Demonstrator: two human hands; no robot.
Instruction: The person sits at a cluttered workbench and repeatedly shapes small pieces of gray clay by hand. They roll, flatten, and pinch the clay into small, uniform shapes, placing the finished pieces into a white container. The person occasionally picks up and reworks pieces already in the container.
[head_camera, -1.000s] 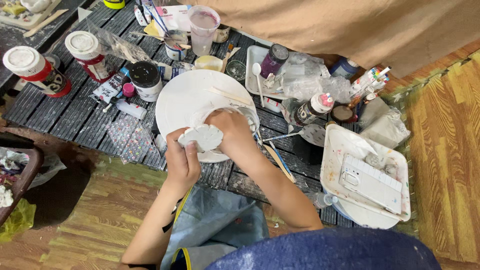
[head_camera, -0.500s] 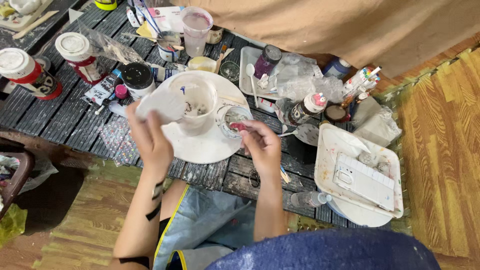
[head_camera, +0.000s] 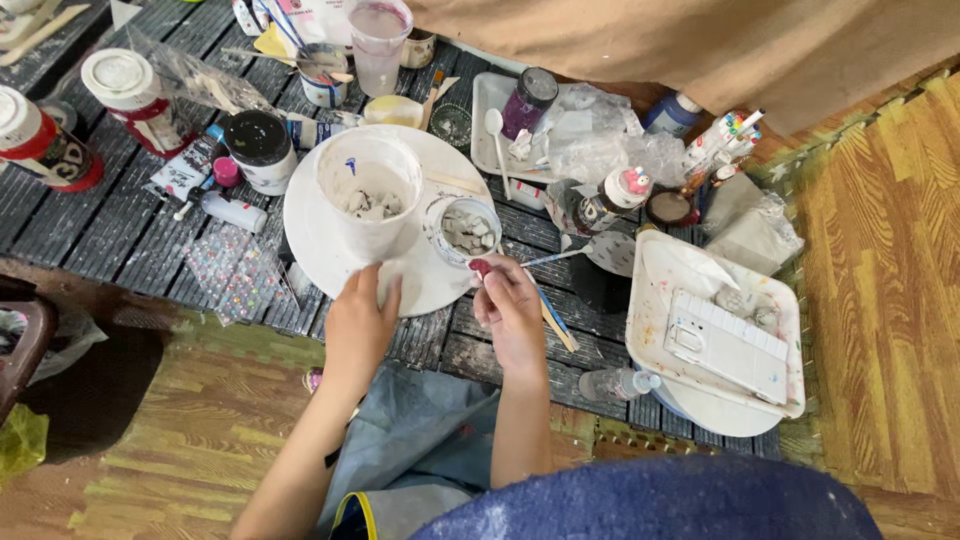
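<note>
A: Where are the hands?

B: Both are at the near edge of the round white plate (head_camera: 320, 235) on the dark slatted table (head_camera: 90, 225). The left hand (head_camera: 358, 325) lies flat on the plate's rim, fingers together and loosely extended, holding nothing. It sits just in front of the larger white cup (head_camera: 368, 190).

A: And the right hand?

B: The right hand (head_camera: 512, 310) is curled, its fingertips pinched on a thin stick-like tool (head_camera: 548, 318) whose wooden end slants out towards the right below the hand. A red fingernail shows at the top, just touching the rim of the small white cup (head_camera: 462, 230).

A: What is in the cups?

B: Both hold pale grey-white lumps; the pictures do not show what they are made of. The two cups stand side by side on the plate, the small one at its right edge.

A: What else lies around?

B: A black-lidded jar (head_camera: 258, 148) is just left of the plate, and two red canisters with white lids (head_camera: 125, 95) stand farther left. A clear plastic cup (head_camera: 378, 42) stands behind. To the right lies a white tray (head_camera: 655, 300) with a flat white box on it, and a small clear bottle (head_camera: 618, 383) lies on its side near the tray
</note>
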